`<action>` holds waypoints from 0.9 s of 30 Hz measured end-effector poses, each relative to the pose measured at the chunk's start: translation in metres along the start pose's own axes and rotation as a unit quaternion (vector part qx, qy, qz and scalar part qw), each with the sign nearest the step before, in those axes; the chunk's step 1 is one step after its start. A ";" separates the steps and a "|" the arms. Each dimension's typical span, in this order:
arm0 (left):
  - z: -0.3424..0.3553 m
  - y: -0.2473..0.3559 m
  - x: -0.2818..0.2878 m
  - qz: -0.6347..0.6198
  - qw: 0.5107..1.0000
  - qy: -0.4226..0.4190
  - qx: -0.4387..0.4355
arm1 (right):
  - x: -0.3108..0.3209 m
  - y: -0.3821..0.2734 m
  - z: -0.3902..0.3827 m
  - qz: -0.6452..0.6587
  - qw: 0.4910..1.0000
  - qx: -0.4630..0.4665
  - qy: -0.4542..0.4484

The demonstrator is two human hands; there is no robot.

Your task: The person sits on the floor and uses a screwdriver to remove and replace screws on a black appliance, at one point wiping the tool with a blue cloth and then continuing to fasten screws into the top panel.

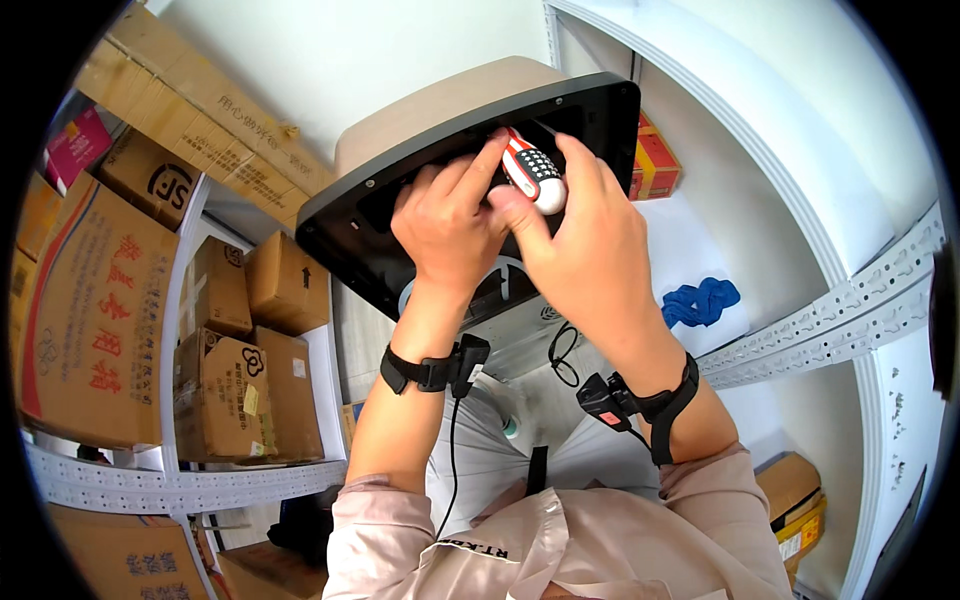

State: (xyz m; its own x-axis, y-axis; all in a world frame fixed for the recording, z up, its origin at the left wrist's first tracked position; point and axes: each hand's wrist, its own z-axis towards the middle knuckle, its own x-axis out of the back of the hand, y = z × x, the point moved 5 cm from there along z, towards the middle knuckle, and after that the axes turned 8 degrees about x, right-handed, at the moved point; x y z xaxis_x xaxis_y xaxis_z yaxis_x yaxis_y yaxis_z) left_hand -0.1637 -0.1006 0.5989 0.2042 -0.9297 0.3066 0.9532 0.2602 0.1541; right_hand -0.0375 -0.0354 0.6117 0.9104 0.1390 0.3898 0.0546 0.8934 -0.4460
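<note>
A screwdriver (533,172) with a red, white and black star-patterned handle and a rounded white end is in my right hand (597,230), between thumb and fingers. Its tip is hidden. My left hand (447,212) is closed beside it, the index finger reaching to the handle's front end; what its curled fingers hold is hidden. Both hands are in front of the black inner side of a large tan housing (430,105), which is tilted up before me. A few screws (371,183) show along its dark rim.
Cardboard boxes (95,320) fill the white shelves on the left. At right, a white perforated shelf frame (830,310) curves past a blue cloth (700,302) and a red-yellow box (655,160). A thin black cable (563,357) loops below my hands; straps with small black devices (470,366) circle both wrists.
</note>
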 end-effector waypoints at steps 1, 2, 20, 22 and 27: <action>0.000 0.001 0.000 0.008 1.000 -0.005 0.000 | 0.002 -0.003 -0.001 -0.003 1.000 0.025 0.006; 0.000 -0.001 0.000 0.000 1.000 -0.017 0.015 | 0.002 -0.005 -0.002 0.026 0.999 0.029 -0.007; 0.003 -0.004 0.006 -0.028 0.998 -0.040 0.032 | -0.003 0.008 0.005 -0.061 0.998 0.018 -0.014; 0.001 -0.006 0.004 -0.024 0.998 -0.043 0.036 | -0.003 0.008 0.003 -0.008 1.000 0.013 -0.014; 0.002 -0.007 0.005 -0.026 0.997 -0.049 0.052 | -0.010 0.003 -0.007 0.056 0.998 0.005 -0.016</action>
State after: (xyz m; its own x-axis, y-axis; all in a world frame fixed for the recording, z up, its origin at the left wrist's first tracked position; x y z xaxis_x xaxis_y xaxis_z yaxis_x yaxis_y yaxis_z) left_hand -0.1702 -0.1065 0.6011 0.1267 -0.9141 0.3851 0.9325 0.2422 0.2680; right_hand -0.0437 -0.0371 0.6013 0.8973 0.2519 0.3625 -0.0513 0.8751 -0.4811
